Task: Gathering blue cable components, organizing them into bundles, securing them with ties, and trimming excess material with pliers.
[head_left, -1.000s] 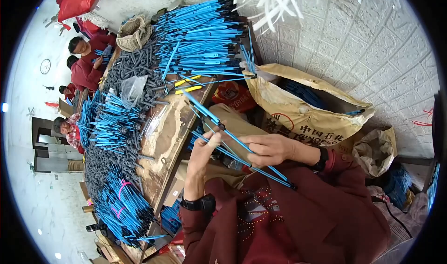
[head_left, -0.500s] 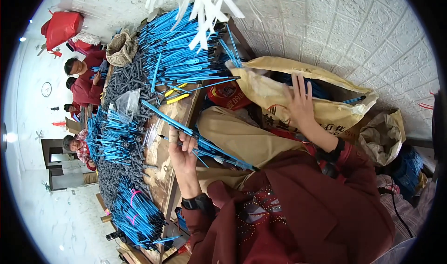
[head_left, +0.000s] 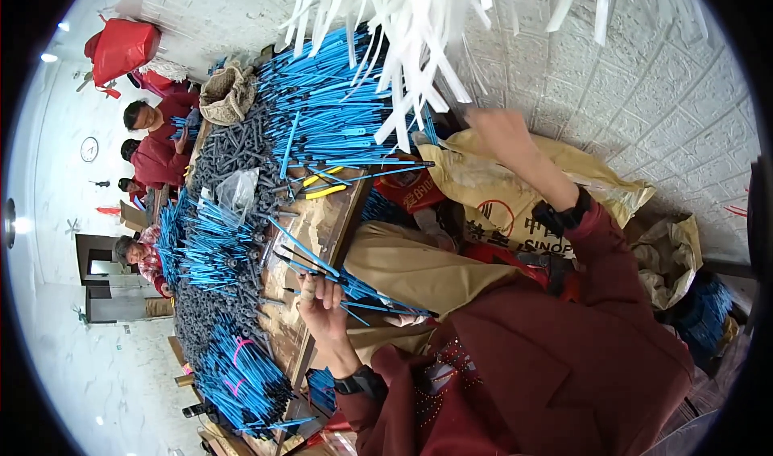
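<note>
Head view, blue rods, across left grip

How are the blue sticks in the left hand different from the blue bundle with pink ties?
The blue sticks are held up in the left hand, but the blue bundle lies on the table.
Only a few blue sticks show there, while the blue bundle has lots packed together.
No tie shows on the blue sticks; the blue bundle has pink ties.
Both are long, thin and blue, with black parts.
</note>
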Demonstrator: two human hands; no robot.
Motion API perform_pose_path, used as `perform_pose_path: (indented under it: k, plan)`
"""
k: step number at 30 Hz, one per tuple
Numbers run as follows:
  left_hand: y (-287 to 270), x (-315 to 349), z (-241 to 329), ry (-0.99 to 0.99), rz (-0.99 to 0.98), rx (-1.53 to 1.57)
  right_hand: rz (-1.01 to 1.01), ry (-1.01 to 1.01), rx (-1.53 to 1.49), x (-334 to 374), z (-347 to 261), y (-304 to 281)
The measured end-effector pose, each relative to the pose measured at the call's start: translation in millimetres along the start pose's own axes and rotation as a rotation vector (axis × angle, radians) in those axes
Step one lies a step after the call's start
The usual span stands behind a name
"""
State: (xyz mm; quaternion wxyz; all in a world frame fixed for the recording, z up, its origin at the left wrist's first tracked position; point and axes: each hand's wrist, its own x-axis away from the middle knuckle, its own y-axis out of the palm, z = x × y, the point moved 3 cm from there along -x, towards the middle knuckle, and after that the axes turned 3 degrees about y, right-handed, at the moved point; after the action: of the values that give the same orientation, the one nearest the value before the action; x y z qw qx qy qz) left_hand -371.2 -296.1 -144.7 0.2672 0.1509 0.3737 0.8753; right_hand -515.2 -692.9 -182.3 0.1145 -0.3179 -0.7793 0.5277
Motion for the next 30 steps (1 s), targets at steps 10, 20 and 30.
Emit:
perform_pose_path:
  k: [10,20,30]
  plan:
    - [-9.0,-4.3,-0.6,-0.042,-0.018,0.008,0.118,-0.161,-0.892,-135.9,-9.3,17.3]
    - [-2.4,-8.4,-5.5,-0.090,-0.128,0.164,0.115,0.148,-0.748,-75.7,59.3,10.6]
    - [-14.2,-14.2,-15.8,-0.136,-0.144,0.161,0.164,0.251,-1.054,-90.5,53.3,-11.0]
